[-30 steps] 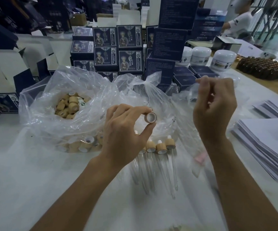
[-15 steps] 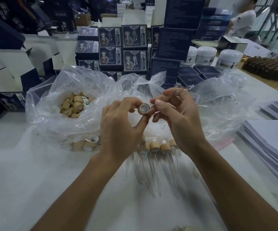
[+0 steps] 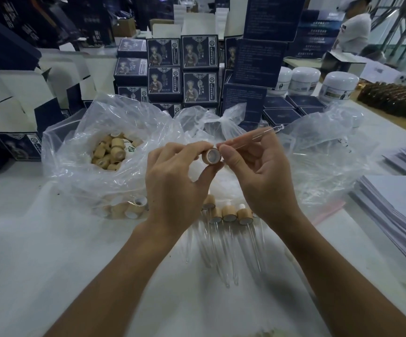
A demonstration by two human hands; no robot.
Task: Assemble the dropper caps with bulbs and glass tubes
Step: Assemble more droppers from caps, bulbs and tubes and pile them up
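Two bare hands meet above a white table (image 3: 51,263), just in front of a clear plastic bag (image 3: 80,147) of loose wooden caps (image 3: 110,152). The left hand (image 3: 175,181) pinches a wooden dropper cap (image 3: 212,156) between thumb and fingertips, its open end facing the camera. The right hand (image 3: 260,173) pinches a thin glass tube (image 3: 255,136), whose near end sits right at the cap's rim while its far tip slants up and away over the bag. Nearer than the bag, below the hands, a row of finished droppers (image 3: 228,229) lies flat on the table.
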